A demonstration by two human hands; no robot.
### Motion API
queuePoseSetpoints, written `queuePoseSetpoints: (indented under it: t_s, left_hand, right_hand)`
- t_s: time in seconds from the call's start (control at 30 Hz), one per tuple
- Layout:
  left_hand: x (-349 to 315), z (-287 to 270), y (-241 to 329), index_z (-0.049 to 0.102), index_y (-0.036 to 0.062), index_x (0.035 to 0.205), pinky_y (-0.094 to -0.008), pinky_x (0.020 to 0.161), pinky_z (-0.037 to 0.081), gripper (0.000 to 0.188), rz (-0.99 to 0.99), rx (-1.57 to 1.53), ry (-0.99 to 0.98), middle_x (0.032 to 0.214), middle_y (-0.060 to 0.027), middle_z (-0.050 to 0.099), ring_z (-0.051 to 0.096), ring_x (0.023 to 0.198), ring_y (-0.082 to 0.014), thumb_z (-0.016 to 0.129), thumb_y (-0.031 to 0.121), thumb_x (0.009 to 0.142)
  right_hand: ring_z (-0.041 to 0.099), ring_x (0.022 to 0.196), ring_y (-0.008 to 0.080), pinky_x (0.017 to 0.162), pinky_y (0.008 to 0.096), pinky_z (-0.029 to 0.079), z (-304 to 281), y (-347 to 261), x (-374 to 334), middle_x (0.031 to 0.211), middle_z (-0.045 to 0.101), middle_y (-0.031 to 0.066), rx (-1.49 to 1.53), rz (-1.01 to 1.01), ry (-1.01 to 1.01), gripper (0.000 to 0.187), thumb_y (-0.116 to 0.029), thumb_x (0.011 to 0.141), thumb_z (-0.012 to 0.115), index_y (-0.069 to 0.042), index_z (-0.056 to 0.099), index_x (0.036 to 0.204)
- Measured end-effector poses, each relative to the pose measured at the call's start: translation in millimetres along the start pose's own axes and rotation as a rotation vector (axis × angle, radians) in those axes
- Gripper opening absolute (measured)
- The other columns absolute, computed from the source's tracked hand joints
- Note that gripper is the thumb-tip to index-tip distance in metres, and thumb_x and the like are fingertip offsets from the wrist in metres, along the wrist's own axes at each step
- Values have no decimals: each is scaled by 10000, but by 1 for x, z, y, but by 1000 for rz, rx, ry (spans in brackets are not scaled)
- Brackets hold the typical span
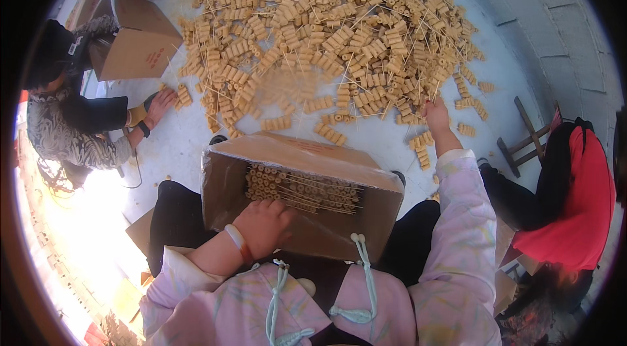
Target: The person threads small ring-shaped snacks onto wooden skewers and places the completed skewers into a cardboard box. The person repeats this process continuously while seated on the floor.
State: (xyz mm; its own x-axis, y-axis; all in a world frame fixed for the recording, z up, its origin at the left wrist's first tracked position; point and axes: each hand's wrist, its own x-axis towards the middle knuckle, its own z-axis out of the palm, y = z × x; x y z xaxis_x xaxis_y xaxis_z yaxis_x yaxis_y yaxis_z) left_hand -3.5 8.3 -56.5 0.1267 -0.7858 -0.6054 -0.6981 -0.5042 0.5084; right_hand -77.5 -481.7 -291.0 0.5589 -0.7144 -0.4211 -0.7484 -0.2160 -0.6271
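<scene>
In front of me a cardboard box (307,152) lies tilted between my knees, its opening toward me. Inside it, skewers of ring-shaped tan food (264,182) are stacked in rows, with thin sticks pointing right. My left hand (261,225) reaches into the opening beside the stack; its fingers are curled, and whatever is under them is hidden. Stretched forward at the right, my right hand (436,114) pinches the stick of a skewer at the near edge of a large heap of loose skewers (339,39).
At the left a person's hand (160,107) rests by the heap, near an open cardboard box (140,45). A person in red (575,196) is at the right, beside a wooden stool (526,143). Stray skewers (421,150) lie on the pale floor (189,143).
</scene>
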Motion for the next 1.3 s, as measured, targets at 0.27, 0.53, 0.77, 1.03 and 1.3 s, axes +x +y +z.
queuePoseSetpoints:
  t_s: [0.27, 0.53, 0.77, 1.03, 1.3]
  left_hand:
    - [-5, 7, 0, 615, 56, 1213, -431, 987, 457, 420, 57, 88, 130, 1176, -152, 610, 576, 1142, -333, 648, 312, 882]
    - [-1, -9, 30, 339, 84, 1516, -419, 1084, 414, 644, 291, -1459, 449, 1447, -139, 485, 479, 1331, -276, 627, 252, 964]
    - [-8, -24, 30, 325, 47, 1494, -421, 1086, 440, 596, 785, -2180, 373, 1415, -154, 510, 527, 1294, -251, 598, 166, 978]
    - [-8, -24, 22, 507, 50, 1345, -380, 982, 516, 387, 663, -2005, 457, 1245, -97, 641, 635, 1135, -219, 597, 129, 977]
    - [2, -30, 11, 534, 60, 1306, -354, 920, 539, 360, 529, -2015, 562, 1176, -73, 660, 652, 1070, -192, 616, 95, 957]
  right_hand:
    - [484, 632, 103, 574, 248, 364, -78, -68, -120, 711, 565, 7, 588, 11, -233, 190, -184, 973, 508, -63, 620, 1066]
    - [517, 711, 100, 642, 243, 403, -76, -174, -301, 771, 587, 36, 782, -225, -696, 205, -208, 1024, 480, -58, 575, 1126]
    - [535, 700, 96, 655, 227, 432, -3, -194, -405, 807, 607, 42, 791, -153, -941, 229, -198, 1032, 475, -49, 562, 1182]
    - [574, 701, 107, 649, 249, 476, 30, -196, -391, 837, 632, 45, 510, -401, -783, 240, -213, 1049, 469, -33, 567, 1174]
    - [622, 715, 150, 669, 299, 506, 34, -212, -374, 798, 639, 60, 305, -545, -575, 215, -126, 1020, 480, -24, 530, 1202]
